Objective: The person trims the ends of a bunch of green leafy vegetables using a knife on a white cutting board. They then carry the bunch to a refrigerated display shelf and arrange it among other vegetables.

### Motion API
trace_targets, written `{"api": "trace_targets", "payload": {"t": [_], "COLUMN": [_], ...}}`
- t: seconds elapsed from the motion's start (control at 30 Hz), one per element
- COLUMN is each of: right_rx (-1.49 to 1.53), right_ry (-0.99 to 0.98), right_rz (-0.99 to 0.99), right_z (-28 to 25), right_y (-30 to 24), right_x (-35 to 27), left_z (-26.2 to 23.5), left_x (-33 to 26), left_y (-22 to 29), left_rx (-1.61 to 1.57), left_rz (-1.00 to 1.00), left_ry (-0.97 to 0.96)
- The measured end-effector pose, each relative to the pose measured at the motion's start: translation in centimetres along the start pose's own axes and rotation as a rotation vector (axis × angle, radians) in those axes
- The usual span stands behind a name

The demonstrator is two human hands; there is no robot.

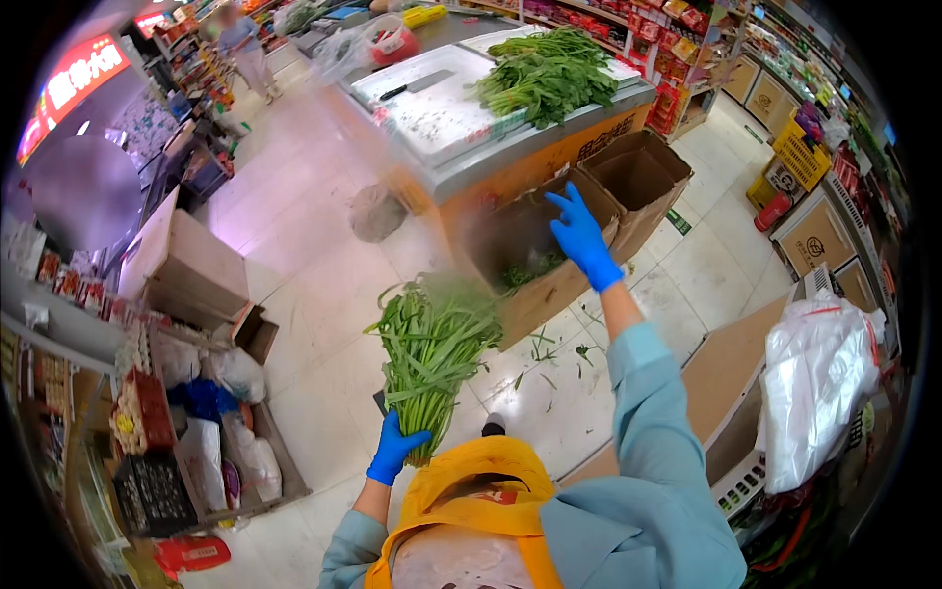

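My left hand (394, 448), in a blue glove, is closed round the stem end of a big bunch of leafy greens (428, 344). The long leaves point away from me over the tiled floor. Out to the right, my right hand (585, 236), gloved in blue too, is stretched over an open cardboard box (549, 302) with its fingers apart and nothing in them. Green scraps (530, 271) lie inside that box. Beyond it, a pile of greens (549, 75) and a knife (418, 84) with a black handle rest on a white board (432, 126) on the counter.
A second open cardboard box (638, 177) stands beside the first, against the counter. Leaf trimmings (546, 359) are scattered on the floor. White plastic bags (820, 393) hang at the right. A large carton (186, 257) stands at the left, and a person (241, 51) is far off.
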State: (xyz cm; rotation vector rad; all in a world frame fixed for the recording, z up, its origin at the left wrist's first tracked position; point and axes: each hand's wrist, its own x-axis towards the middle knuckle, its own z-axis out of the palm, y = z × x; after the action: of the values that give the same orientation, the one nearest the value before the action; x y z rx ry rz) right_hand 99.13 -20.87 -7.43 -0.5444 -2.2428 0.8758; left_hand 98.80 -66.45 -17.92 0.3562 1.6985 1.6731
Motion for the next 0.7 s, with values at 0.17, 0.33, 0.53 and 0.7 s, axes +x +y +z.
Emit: {"api": "trace_targets", "payload": {"t": [0.17, 0.33, 0.53, 0.7], "right_rx": [0.83, 0.856, -0.029, -0.189], "right_ry": [0.391, -0.059, 0.009, 0.344], "right_rz": [0.555, 0.536, 0.659, 0.812], "right_z": [1.7, 3.4, 1.6, 3.1], "right_y": [4.3, -2.3, -7.8, -11.2], "right_x": [-7.1, -12.5, -10.5, -14.3], "left_z": [3.5, 11.6, 19.8, 21.1], "left_x": [10.9, 21.5, 28.5, 30.4], "left_y": [5.1, 9.2, 9.0, 9.6], "left_rx": [-0.434, -0.693, -0.807, -0.562], "left_rz": [-0.143, -0.296, -0.561, -0.738], "left_ry": [-0.247, -0.523, -0.984, -1.376]}}
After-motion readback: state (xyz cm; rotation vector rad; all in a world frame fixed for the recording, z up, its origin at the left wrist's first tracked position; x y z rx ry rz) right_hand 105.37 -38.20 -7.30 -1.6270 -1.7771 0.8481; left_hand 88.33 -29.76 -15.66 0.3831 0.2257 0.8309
